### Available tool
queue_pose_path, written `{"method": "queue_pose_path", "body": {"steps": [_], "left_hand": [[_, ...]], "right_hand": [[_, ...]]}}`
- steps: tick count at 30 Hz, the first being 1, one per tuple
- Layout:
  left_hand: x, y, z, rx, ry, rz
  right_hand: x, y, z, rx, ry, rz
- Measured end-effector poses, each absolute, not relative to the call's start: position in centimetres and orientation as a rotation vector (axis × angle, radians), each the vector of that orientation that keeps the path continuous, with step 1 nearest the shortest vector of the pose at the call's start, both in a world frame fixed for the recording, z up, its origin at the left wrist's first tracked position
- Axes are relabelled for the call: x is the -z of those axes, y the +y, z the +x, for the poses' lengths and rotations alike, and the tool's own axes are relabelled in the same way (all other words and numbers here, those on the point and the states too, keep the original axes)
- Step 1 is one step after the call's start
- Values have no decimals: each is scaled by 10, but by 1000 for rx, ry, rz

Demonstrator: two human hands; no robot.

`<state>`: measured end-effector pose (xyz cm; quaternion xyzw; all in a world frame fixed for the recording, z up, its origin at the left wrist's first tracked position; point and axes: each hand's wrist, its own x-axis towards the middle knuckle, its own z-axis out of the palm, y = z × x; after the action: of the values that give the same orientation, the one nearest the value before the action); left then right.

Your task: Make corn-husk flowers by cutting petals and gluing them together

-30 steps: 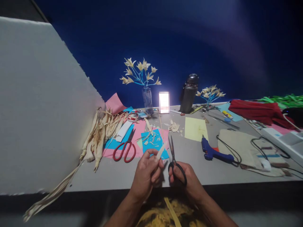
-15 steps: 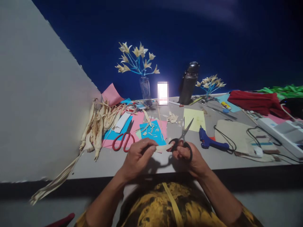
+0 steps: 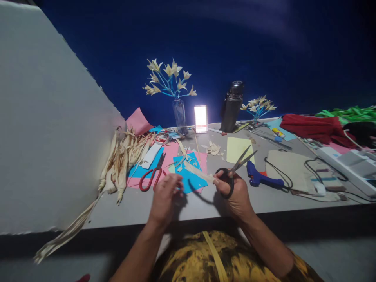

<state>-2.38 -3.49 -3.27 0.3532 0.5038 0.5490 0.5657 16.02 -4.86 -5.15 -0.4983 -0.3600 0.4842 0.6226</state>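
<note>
My right hand is closed on black-handled scissors, whose blades point up and away, slightly parted. Between its thumb and finger it also pinches a pale corn husk strip, which sticks out to the left above the blue paper. My left hand is apart from the strip, its fingers loosely bent and a little blurred, with nothing visible in them. Just beyond it lie red-handled scissors, partly covered by the hand. Husk scraps are scattered on the table.
Dried corn husks pile up at the left wall, some hanging over the table edge. A glass vase of husk flowers, a flask and a bright light stand at the back. A blue glue gun and cloth bag lie right.
My left hand has let go of the husk strip and drawn back left. The strip now tilts up to the left from my right hand, and the scissors have turned to the right.
</note>
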Motion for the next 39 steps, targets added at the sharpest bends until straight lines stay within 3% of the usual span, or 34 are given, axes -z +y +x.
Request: {"method": "queue_pose_path", "body": {"steps": [3, 14, 39], "left_hand": [[33, -44, -2, -1097, 1001, 751], [9, -19, 1, -1248, 981, 866], [6, -14, 3, -1195, 920, 927]], "right_hand": [[52, -50, 153, -1131, -856, -1156], [58, -82, 181, -1627, -1350, -1065], [65, -85, 184, -1671, -1409, -1153]]}}
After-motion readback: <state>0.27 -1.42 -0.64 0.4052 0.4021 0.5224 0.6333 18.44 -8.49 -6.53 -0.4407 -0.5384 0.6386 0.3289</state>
